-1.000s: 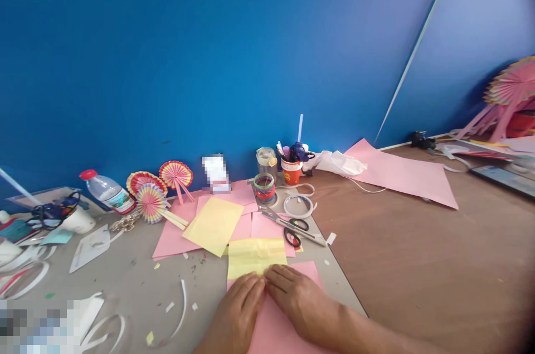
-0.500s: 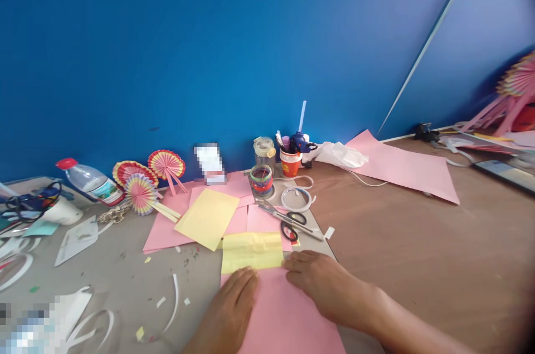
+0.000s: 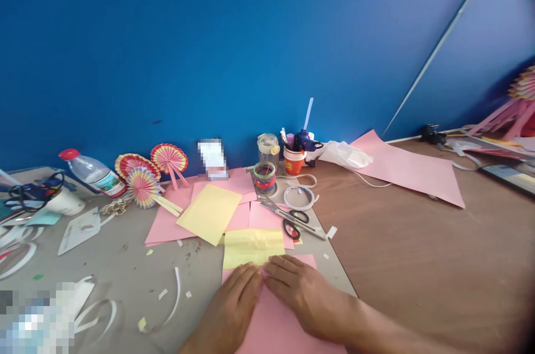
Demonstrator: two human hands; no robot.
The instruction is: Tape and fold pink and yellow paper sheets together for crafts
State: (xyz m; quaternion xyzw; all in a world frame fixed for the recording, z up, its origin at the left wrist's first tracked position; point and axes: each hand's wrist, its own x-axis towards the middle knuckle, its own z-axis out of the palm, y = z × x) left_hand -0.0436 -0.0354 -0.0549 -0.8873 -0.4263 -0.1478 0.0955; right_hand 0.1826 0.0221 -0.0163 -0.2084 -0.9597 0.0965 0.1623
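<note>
A large pink sheet of paper (image 3: 276,315) lies before me, with a creased yellow strip of paper (image 3: 254,247) along its far edge. My left hand (image 3: 240,290) presses down with fingers stretched out where the two papers meet. Close beside it, my right hand (image 3: 292,287) lies flat too, its fingertips at the yellow strip's near edge and its palm on the pink sheet. Scissors (image 3: 292,224) with black handles rest just beyond, together with a long metal blade-like tool (image 3: 311,227). A loose yellow sheet (image 3: 209,213) lies past the strip.
Paper fans (image 3: 169,159), a bottle with a red cap (image 3: 98,175), a tape roll (image 3: 298,198) and a red cup (image 3: 293,161) holding tools stand along the blue wall. Another pink sheet (image 3: 409,169) lies right. Paper scraps and curled white strips (image 3: 175,295) litter the left side.
My right hand has slid left along the yellow strip's near edge, up beside my left hand. The left hand stays in about the same place. The view has shifted slightly.
</note>
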